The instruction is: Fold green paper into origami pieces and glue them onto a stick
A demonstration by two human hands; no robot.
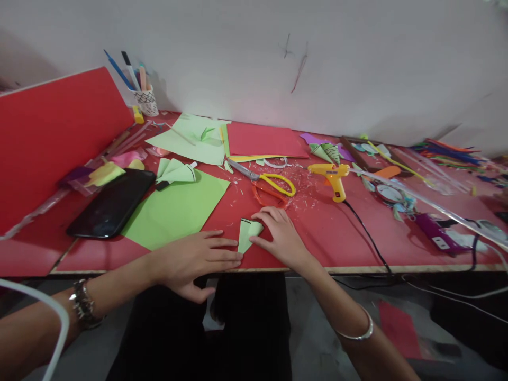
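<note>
Right grip [283,238] pinched on green paper piece [244,235], left grip [184,262] splayed at its left edge; over-squeezing could crease it.

Light was kinda dim and grey tbh. A soft shadow fell on the wall [230,63] beside the pen cup [146,103], the far right went smeary, and below the desk [317,243] looked murky.

- Light-green paper [246,231]: edge partly hidden by the right hand [282,238].
- Red board [59,145]: cut off at left.
- Yellow glue gun [336,180]: lettering too small to read.
</note>
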